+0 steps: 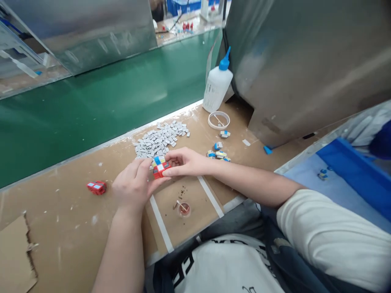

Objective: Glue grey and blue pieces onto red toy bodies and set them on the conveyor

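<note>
Both of my hands meet over the work table, closed around a small toy vehicle. Its red body (160, 170) has pale window patches, and a grey-and-yellow piece with a blue band (157, 161) sits against its far side. Whether the two parts are joined I cannot tell. My left hand (132, 183) grips from the left, my right hand (186, 162) pinches the right end. Just beyond the fingers lies a heap of small grey-white pieces (160, 138). Another red toy vehicle (97, 187) rests left of my left hand.
Nearer me stands a small cup (184, 209) of reddish liquid with a swab stick in it. A white bottle with blue nozzle (218, 85), a tape roll (218, 120) and several blue-and-yellow pieces (220, 154) are at right. Torn cardboard (15, 254) lies left; a green belt (116, 106) runs behind.
</note>
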Demonstrator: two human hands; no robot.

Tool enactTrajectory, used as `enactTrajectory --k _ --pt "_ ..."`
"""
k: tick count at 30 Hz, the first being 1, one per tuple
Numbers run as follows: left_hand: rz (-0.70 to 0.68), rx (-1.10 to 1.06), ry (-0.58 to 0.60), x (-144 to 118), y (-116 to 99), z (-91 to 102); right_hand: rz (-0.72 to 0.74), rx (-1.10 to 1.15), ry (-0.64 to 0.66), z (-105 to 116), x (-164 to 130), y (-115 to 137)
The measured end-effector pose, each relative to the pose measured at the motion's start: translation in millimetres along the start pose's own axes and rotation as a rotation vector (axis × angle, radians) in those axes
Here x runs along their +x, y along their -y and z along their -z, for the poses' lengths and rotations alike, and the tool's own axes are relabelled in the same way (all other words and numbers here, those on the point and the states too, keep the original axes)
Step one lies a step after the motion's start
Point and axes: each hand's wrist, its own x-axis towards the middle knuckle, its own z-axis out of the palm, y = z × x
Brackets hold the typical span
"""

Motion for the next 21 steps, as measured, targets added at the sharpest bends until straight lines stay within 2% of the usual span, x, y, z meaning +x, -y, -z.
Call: enactTrajectory --k 3,6,9,10,12,17,21 --pt "0.249 -0.079 -0.033 -3 0 -7.2 0.041 -0.057 -0.102 11 28 6" --pt "0.431 -0.171 -0.053 -6 0 -15.1 0.133 -0.267 -0.244 43 83 5" --pt "0.387 -0.262 0.03 -8 -2 -21.2 0.004 -0.646 -0.45 88 152 -2" --pt "0.346 -0.277 0.065 -9 -3 -22.5 -0.062 -0.784 -0.478 103 174 -4" --pt "0.26 -0.295 0.116 -8 -5 -24.1 -0.118 -0.897 -0.499 128 208 -9" --pt "0.175 -0.337 0.054 -5 -9 -27.6 -0.214 -1.055 -0.536 167 254 -18" --pt "0.158 -0.352 0.023 -8 -13 -35.9 -0.332 -1.126 -0.707 178 282 -11"
